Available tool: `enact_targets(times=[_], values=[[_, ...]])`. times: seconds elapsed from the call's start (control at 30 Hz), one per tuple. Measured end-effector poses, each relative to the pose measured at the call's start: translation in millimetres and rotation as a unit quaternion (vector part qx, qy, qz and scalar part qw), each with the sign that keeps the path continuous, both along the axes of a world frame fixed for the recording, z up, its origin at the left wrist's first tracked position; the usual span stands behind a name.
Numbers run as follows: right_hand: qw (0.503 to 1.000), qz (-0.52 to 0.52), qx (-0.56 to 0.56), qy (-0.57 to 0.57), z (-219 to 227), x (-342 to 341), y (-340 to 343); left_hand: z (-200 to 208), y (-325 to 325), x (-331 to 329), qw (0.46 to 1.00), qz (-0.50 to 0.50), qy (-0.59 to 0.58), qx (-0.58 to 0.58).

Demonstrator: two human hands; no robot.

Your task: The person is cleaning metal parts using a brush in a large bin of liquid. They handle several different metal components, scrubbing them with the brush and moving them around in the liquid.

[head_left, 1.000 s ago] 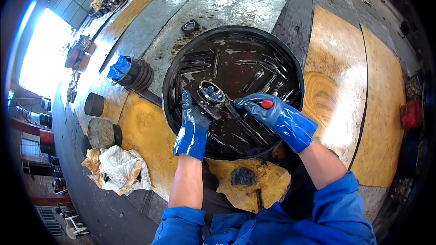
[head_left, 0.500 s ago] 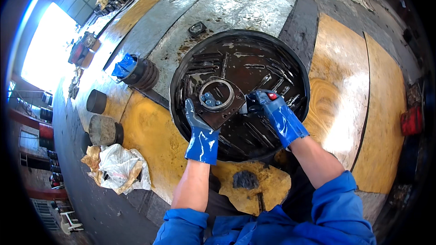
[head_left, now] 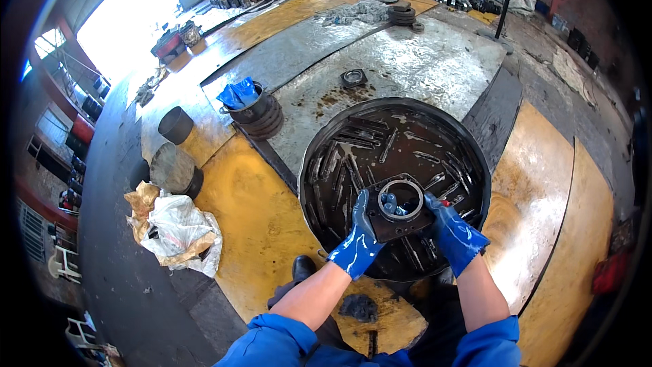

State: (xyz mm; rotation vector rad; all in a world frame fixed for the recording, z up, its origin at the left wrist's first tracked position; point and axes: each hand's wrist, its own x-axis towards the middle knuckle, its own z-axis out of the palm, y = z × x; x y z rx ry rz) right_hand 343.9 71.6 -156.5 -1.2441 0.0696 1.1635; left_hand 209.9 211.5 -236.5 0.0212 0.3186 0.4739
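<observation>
A dark, squarish metal flange plate [head_left: 390, 232] with a bright ring around its big central hole is held over a round black pan [head_left: 309, 156] of dark liquid. My left hand [head_left: 357, 247], in a wet blue rubber glove, is closed on the plate's left edge, its fingers showing through the hole. My right hand [head_left: 458, 236], gloved alike, grips the right edge. A small red piece [head_left: 445, 202] shows at its fingers; the rest is hidden. Several dark, narrow metal strips [head_left: 358, 134] lie in the pan.
Left of the pan stand a bucket [head_left: 261, 103] holding something blue, two dark cylinders [head_left: 175, 126] [head_left: 175, 168] and a crumpled white bag [head_left: 180, 228]. A small square metal part [head_left: 353, 79] lies beyond the pan. A black lump [head_left: 358, 308] rests near my legs.
The view has shifted, showing more of the far floor. The plate has turned and come nearer to me. My right hand has moved from working beside it with a tool to gripping its edge.
</observation>
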Motion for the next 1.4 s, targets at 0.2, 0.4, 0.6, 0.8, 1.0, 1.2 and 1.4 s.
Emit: enact_targets(times=[0.2,0.4,0.6,0.8,1.0,1.2,1.4], values=[[0.999,-0.009,0.034,0.013,6,-5,-2,-9,15,5,0.998,-0.043,0.001,-0.042],[0.997,-0.010,0.010,-0.072,2,5,-9,0,10,-5,0.853,-0.097,0.322,0.399],[0.967,0.033,-0.073,-0.241,26,-14,-2,59,7,-5,0.687,-0.160,0.538,0.462],[0.935,-0.032,-0.171,-0.310,-17,3,14,84,-11,14,0.502,-0.033,0.484,0.716],[0.864,0.015,-0.198,-0.463,-23,-22,38,62,-7,18,0.693,0.000,0.387,0.608],[0.788,0.102,-0.217,-0.567,-27,-67,47,87,-2,-19,0.881,-0.102,0.252,0.387],[0.829,0.049,-0.111,-0.546,-48,-42,40,70,16,-25,0.866,-0.122,0.347,0.339]])
